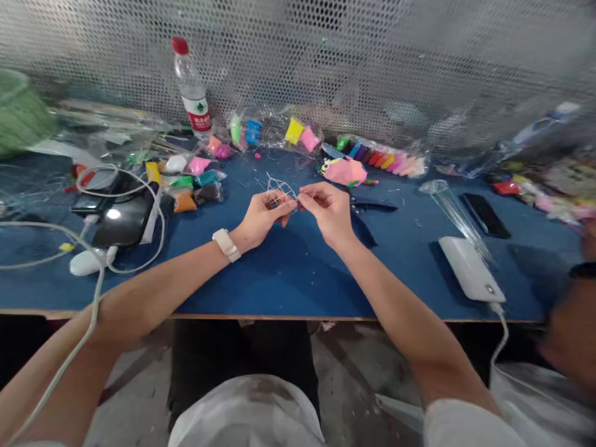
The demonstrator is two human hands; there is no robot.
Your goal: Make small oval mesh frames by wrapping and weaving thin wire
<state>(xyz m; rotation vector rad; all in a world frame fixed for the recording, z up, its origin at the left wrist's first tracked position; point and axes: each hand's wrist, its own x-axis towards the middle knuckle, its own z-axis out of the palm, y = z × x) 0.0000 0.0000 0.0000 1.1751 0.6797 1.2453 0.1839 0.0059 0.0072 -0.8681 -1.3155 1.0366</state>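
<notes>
Over the blue tabletop (298, 279), my left hand (261, 217) holds a small frame of thin silvery wire (278, 188) between thumb and fingers. My right hand (328, 211) is closed in a pinch at the right side of this wire frame, its fingertips close to those of my left hand. The wire's end between the right fingertips is too fine to make out. Just behind my right hand lies a pink clay figure (345, 171) with a yellow face and green bits. Dark-handled pliers (372, 204) rest beside my right wrist, partly hidden.
Clay packets (185, 200) lie at the left and along the back, near a bottle (193, 93). Cables and a black device (123, 217) are on the left. A white power bank (470, 268) and a phone (485, 215) lie right. Another person's arm (575, 323) shows at the right edge.
</notes>
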